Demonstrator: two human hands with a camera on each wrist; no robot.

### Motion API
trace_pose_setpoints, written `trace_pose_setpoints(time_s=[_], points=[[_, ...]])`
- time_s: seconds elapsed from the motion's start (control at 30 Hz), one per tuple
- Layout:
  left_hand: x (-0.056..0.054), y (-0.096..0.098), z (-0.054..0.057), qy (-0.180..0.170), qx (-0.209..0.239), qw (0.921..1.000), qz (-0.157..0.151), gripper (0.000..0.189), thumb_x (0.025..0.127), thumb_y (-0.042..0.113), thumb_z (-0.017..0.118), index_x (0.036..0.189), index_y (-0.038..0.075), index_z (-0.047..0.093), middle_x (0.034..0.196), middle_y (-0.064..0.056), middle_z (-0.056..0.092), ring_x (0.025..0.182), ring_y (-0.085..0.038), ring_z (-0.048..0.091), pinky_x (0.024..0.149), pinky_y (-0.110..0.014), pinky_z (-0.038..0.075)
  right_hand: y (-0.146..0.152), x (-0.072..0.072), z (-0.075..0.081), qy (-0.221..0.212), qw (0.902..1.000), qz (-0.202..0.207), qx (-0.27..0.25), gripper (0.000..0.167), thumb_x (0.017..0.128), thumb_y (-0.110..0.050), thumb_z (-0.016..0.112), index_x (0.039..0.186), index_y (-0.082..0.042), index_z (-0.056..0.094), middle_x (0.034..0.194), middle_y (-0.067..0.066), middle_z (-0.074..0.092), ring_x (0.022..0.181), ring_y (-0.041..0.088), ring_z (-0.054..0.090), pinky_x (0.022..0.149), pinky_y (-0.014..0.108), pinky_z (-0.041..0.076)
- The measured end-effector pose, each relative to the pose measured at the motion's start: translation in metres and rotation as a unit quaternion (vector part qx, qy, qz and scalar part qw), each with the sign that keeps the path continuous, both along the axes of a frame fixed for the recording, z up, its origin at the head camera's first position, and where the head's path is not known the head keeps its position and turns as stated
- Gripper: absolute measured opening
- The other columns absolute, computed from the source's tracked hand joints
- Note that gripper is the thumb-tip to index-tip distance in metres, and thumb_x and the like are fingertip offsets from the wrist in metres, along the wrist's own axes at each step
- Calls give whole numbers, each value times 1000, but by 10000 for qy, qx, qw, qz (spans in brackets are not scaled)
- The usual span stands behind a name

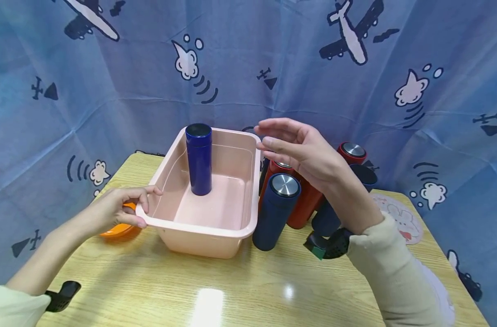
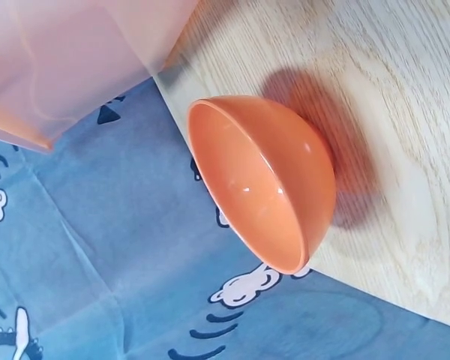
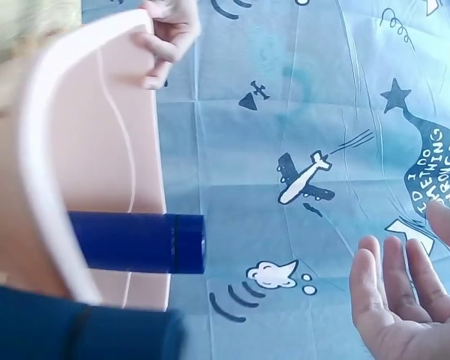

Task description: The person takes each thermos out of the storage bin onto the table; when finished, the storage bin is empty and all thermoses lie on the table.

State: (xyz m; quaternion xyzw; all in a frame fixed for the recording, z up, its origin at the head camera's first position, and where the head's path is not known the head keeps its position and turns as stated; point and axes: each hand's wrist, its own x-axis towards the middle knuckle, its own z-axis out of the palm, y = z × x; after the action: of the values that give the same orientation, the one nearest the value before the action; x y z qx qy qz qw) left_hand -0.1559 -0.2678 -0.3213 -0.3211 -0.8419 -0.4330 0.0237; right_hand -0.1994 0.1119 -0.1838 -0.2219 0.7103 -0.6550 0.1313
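Observation:
A pink plastic basin stands on the table, with a glossy blue thermos bottle upright inside it, toward the back left. My left hand grips the basin's front-left corner, fingertips over the rim and thumb outside; the right wrist view also catches this left hand. Above the basin's right rim, my right hand hovers with its fingers loosely extended, holding nothing. Below it, right of the basin, stands a dark blue thermos bottle with a silver lid.
Red thermos bottles and a darker blue bottle cluster at the right, partly hidden by my right arm. An orange bowl sits left of the basin. A rabbit-print mat lies near the table's right edge; a blue curtain hangs behind.

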Motion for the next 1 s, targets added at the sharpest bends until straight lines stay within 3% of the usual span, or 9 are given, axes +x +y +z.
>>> trace_pose_setpoints(time_s=[0.23, 0.37, 0.53, 0.73, 1.0], points=[[0, 1, 2, -150, 49, 9999, -35, 31, 66, 6, 82, 77, 11, 53, 119, -32, 57, 88, -8, 65, 56, -22, 49, -37, -25, 19, 29, 9997, -89, 225, 36, 94, -3, 59, 129, -3, 53, 131, 12, 57, 116, 28, 57, 95, 34, 46], [0, 1, 2, -200, 97, 9997, -65, 30, 67, 6, 82, 77, 11, 54, 119, -33, 57, 90, -7, 65, 57, -22, 51, -55, -40, 22, -92, 9990, -105, 428, 37, 94, -7, 61, 129, -3, 54, 129, 11, 58, 113, 25, 58, 97, 36, 45], [0, 1, 1, -240, 136, 9996, -82, 30, 68, 5, 82, 78, 10, 54, 118, -33, 56, 88, -9, 65, 57, -23, 52, -76, -59, 22, -414, 9985, -266, 235, 36, 92, -7, 62, 128, -4, 55, 127, 10, 59, 113, 24, 58, 97, 35, 45], [-1, 0, 0, -150, 52, 9999, -22, 30, 68, 7, 82, 77, 12, 53, 119, -31, 58, 85, -9, 65, 56, -22, 50, -96, -81, 18, -683, 9954, -579, -344, 38, 91, -4, 63, 129, -3, 56, 128, 11, 58, 114, 25, 58, 99, 34, 44], [-2, 0, 0, -247, 87, 9997, -10, 30, 69, 9, 82, 77, 12, 53, 120, -30, 58, 87, -11, 65, 56, -23, 50, -116, -104, -5, -1055, 9824, -1228, -927, 39, 89, -6, 67, 127, -7, 59, 125, 8, 62, 114, 22, 58, 98, 31, 44]])
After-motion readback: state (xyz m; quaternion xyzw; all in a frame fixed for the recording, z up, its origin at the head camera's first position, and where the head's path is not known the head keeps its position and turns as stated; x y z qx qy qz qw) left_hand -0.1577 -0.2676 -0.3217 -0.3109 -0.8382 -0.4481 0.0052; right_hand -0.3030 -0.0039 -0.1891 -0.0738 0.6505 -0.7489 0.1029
